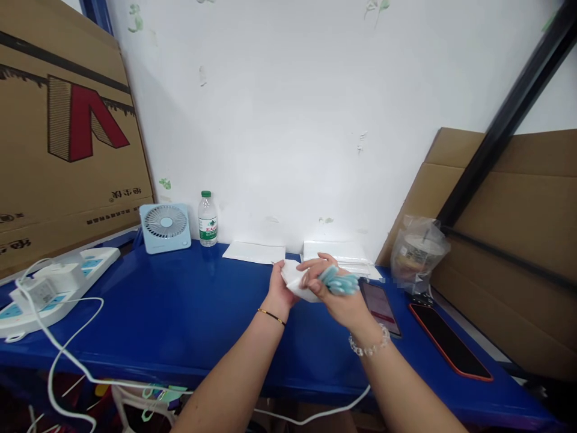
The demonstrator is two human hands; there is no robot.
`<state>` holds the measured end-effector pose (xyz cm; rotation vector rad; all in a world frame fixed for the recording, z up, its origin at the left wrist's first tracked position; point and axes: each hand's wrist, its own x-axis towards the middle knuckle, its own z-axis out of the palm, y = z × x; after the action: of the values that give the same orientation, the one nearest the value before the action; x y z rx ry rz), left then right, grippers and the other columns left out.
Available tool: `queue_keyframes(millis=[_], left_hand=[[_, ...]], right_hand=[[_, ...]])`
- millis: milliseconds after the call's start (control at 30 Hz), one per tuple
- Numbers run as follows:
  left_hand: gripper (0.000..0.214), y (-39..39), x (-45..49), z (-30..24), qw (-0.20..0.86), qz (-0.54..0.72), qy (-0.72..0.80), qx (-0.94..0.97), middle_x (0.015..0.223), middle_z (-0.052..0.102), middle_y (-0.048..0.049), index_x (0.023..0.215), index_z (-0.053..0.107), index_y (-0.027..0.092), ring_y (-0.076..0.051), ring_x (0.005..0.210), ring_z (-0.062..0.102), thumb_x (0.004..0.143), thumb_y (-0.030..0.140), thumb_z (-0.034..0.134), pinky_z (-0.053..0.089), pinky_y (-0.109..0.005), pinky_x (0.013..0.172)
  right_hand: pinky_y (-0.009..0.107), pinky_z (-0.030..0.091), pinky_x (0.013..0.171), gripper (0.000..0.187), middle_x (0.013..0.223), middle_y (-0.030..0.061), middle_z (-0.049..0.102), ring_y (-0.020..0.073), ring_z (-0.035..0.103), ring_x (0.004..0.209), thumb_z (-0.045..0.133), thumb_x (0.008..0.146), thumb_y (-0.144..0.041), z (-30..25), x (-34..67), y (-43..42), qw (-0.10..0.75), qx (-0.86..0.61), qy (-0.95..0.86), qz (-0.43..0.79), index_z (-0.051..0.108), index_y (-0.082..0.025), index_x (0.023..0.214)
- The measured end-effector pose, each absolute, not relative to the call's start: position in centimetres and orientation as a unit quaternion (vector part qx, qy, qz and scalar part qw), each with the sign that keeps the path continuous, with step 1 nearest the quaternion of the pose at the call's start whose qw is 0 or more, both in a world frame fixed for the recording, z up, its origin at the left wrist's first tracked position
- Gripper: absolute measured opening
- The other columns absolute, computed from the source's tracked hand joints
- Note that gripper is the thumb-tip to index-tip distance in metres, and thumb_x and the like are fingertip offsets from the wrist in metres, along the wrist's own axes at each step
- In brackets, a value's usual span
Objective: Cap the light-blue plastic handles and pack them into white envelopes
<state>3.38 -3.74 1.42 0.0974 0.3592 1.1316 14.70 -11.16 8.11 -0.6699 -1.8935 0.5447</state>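
Note:
My left hand (280,287) is closed around the edge of a folded white packet (295,278), perhaps paper or thin plastic, above the middle of the table. My right hand (336,297) holds a bunch of light-blue slender pieces (339,281) against its palm. They are blurred, so their exact kind does not show. The thumb and fingers of that hand also reach the right side of the white packet. Behind my hands, a stack of flat white packets (336,249) lies against the wall, with another flat white packet (255,252) to its left.
On the blue table (180,313), a small fan (165,227) and a water bottle (208,219) stand at the back left. A power strip (85,270) with cables lies left. Two phones (381,307) and a plastic-wrapped cup (419,255) are right. Cardboard boxes (67,180) flank both sides.

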Motion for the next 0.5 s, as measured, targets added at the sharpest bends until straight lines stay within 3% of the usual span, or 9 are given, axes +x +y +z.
queue_keyframes(millis=[133,300,500], left_hand=[[0.038,-3.7,4.4,2.2,0.839,0.513,0.181,-0.022,0.092,0.06,-0.0117,0.104,0.052,0.012,-0.027,0.081,0.062,0.079,0.038,0.043,0.051,-0.038,0.069],[0.039,-3.2,5.5,2.9,0.837,0.527,0.128,-0.066,0.101,0.059,-0.0134,0.111,0.05,0.012,-0.028,0.087,0.061,0.082,0.034,0.037,0.053,-0.039,0.067],[0.035,-3.4,5.5,3.2,0.835,0.527,0.124,-0.097,0.093,0.058,-0.0128,0.108,0.05,0.012,-0.025,0.078,0.062,0.082,0.031,0.036,0.053,-0.036,0.058]], right_hand=[[0.035,0.042,0.084,0.019,0.105,0.0062,0.059,0.0208,0.055,0.095,0.065,0.077,-0.038,10.1,15.7,-9.9,0.447,-0.303,-0.801,0.258,0.059,-0.021,0.075],[0.033,0.044,0.079,0.024,0.094,0.0044,0.062,0.0203,0.057,0.09,0.073,0.068,-0.032,12.6,16.8,-7.9,0.399,-0.289,-0.808,0.324,0.061,-0.019,0.084],[0.033,0.044,0.081,0.03,0.096,0.0045,0.063,0.0207,0.056,0.091,0.078,0.062,-0.03,13.0,17.2,-7.0,0.375,-0.299,-0.82,0.314,0.063,-0.019,0.086]])
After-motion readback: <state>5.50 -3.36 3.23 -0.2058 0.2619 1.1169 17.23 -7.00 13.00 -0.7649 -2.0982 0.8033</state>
